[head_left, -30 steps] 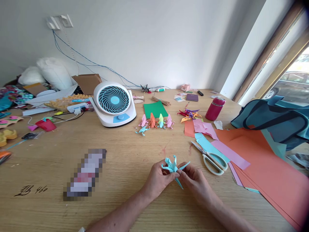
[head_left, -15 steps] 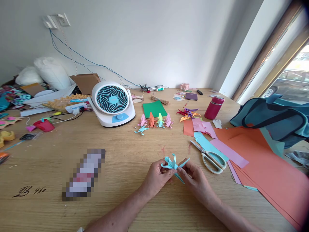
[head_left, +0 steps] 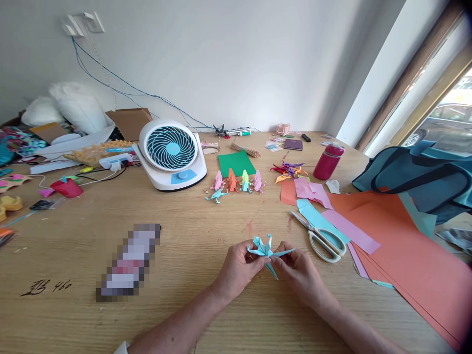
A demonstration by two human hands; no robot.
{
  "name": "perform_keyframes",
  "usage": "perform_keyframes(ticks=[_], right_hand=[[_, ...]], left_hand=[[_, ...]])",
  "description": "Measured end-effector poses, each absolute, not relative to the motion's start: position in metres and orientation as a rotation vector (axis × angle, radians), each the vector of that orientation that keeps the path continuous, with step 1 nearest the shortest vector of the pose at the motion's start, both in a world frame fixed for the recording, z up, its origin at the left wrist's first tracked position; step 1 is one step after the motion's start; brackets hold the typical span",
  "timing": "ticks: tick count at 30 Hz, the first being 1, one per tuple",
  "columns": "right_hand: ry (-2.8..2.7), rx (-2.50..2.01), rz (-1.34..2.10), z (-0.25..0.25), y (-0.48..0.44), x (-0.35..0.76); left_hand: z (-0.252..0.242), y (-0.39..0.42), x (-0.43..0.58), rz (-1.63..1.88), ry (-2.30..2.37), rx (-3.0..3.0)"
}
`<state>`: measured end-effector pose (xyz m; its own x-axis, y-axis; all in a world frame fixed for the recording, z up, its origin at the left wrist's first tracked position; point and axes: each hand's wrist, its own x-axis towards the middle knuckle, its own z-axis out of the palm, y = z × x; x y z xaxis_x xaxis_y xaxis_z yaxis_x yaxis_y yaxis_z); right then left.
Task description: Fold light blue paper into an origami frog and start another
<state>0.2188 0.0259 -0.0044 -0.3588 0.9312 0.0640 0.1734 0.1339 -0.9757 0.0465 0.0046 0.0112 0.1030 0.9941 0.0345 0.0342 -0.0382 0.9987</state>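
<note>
A light blue origami figure (head_left: 262, 249) with thin pointed limbs is held between both hands above the table. My left hand (head_left: 241, 268) pinches its left side, thumb in front. From the right, my right hand (head_left: 298, 269) grips the base of a pointed limb between thumb and fingers. One limb points down toward me and another stretches right over the right hand. Farther back stand several finished origami frogs, among them an orange one (head_left: 232, 181) and a pink one (head_left: 257, 182), with a light blue one (head_left: 216, 195) lying before them.
Scissors (head_left: 320, 238) lie right of my hands on paper strips. Large orange sheets (head_left: 409, 250), a teal bag (head_left: 416, 172) and a red bottle (head_left: 329, 162) are at the right. A fan (head_left: 172, 152) and green paper (head_left: 236, 163) stand behind; a blurred-out object (head_left: 129, 263) lies left.
The right-hand limb of the blue figure has swung down from a raised slant to nearly level. My right fingers have shifted slightly with it; both hands keep their hold.
</note>
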Motion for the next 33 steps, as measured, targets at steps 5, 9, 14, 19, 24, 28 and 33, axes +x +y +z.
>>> perform_keyframes(ticks=[5, 9, 14, 19, 24, 28, 33], right_hand=[[-1.56, -1.069, 1.382, -0.002, 0.028, 0.216], [-1.626, -1.059, 1.32, 0.001, 0.026, 0.217], [-1.694, -0.997, 1.298, 0.004, 0.023, 0.218], [-1.721, -0.989, 1.303, 0.005, 0.023, 0.218], [-1.654, -1.021, 1.351, 0.008, 0.023, 0.216], [-1.603, -1.025, 1.375, 0.009, 0.024, 0.216], [-1.58, -1.027, 1.397, 0.01, 0.026, 0.216]], left_hand=[[0.012, 0.006, 0.045, 1.154, 1.138, 1.301], [0.01, 0.007, 0.044, 1.16, 1.104, 1.291], [0.013, 0.007, 0.045, 1.155, 1.063, 1.307], [0.012, 0.007, 0.044, 1.139, 1.062, 1.343], [0.008, 0.009, 0.041, 1.109, 1.078, 1.303], [0.008, 0.01, 0.04, 1.105, 1.038, 1.229], [0.009, 0.012, 0.041, 1.139, 1.04, 1.165]])
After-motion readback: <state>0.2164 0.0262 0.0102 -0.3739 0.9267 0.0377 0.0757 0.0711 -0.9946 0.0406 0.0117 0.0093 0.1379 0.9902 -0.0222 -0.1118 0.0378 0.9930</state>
